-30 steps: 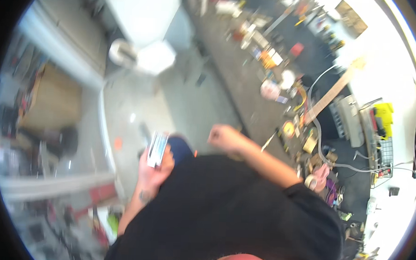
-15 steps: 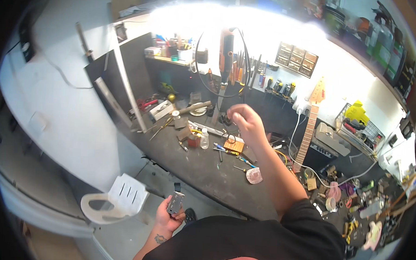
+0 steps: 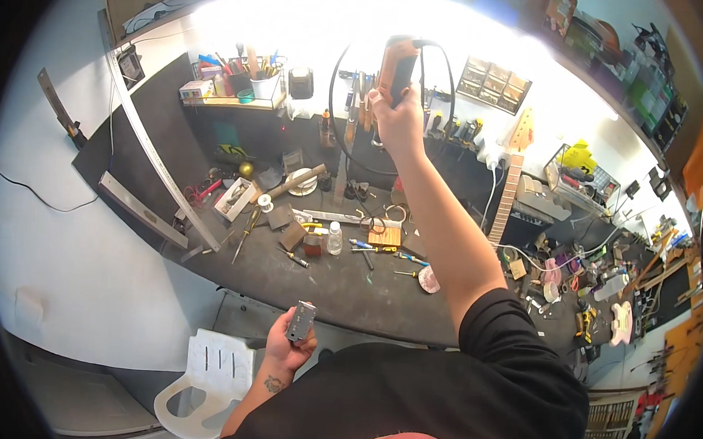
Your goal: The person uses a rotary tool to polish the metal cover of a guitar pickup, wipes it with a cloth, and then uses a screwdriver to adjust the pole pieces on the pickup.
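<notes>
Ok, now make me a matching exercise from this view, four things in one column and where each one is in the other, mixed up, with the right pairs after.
Things:
1. Orange-and-black tool
2. Small grey box
3. White plastic chair
4. Clear bottle

Places:
A. On the dark workbench
B. In the left hand
C. Low in the picture, left of the left hand
D. In the grasp of the right hand

Right pairs: 1-D, 2-B, 3-C, 4-A.
</notes>
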`<act>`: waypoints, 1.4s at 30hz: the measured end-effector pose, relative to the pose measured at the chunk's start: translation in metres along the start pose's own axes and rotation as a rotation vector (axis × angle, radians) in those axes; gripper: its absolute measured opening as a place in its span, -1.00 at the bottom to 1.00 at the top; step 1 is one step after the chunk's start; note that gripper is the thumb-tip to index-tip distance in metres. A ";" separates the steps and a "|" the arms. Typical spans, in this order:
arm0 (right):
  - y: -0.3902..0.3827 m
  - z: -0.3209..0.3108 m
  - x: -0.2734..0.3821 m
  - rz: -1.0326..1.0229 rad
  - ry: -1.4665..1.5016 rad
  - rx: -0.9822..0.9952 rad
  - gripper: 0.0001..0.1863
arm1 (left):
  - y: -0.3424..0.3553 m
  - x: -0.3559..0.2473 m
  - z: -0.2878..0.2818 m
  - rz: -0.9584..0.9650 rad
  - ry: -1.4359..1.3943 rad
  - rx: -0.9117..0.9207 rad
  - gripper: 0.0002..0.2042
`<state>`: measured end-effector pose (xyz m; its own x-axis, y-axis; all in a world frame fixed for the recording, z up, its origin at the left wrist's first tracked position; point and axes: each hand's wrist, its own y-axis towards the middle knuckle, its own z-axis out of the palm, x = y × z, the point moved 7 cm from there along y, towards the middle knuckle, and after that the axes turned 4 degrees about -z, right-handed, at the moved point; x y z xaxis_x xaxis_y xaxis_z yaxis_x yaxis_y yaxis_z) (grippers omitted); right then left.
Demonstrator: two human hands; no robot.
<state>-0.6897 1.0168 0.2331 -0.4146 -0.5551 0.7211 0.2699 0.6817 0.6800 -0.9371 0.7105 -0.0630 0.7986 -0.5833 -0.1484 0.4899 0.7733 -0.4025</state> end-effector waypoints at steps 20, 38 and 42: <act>0.033 -0.028 0.072 -0.098 -0.012 0.271 -0.26 | 0.023 0.004 0.023 0.025 0.070 -0.036 -0.75; 0.048 -0.005 0.075 -0.097 -0.037 0.274 -0.33 | 0.042 -0.027 0.013 0.058 0.072 -0.005 -0.76; 0.059 -0.004 0.065 -0.069 -0.150 0.284 -0.37 | 0.047 -0.030 0.013 0.040 0.063 -0.002 -0.77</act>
<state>-0.6974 1.0196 0.3206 -0.5526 -0.5430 0.6324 -0.0079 0.7621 0.6474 -0.9337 0.7679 -0.0657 0.7939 -0.5665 -0.2210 0.4572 0.7957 -0.3972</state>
